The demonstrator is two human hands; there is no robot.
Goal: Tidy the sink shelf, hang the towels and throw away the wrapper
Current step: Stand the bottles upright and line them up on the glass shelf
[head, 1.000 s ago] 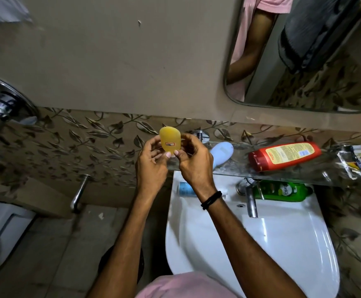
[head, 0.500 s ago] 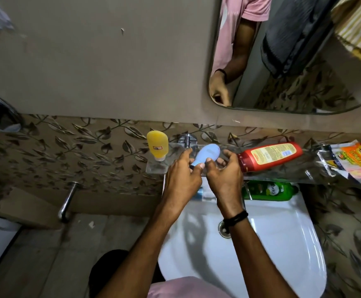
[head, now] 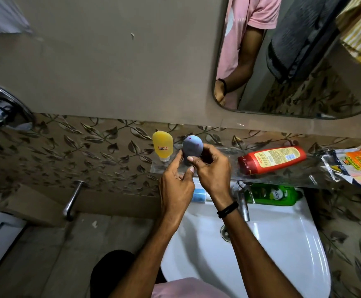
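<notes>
Over shelf, both hands (right, left) grip blue bottle.

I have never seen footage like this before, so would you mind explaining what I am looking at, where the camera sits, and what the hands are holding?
There is no machine here: a person wears a wide-angle camera on the head, looking forward and down at their own hands over a bathroom sink. The view bends at the edges because of the lens.

Both hands, the left hand and the right hand, hold a small blue bottle upright at the glass shelf above the sink. Beside it a yellow bottle stands on its cap. Further right on the shelf a red bottle lies on its side, and a torn wrapper sits at the far end. Below the shelf, a green bottle lies on the back of the sink. The mirror reflects the person's arm and hanging towels.
</notes>
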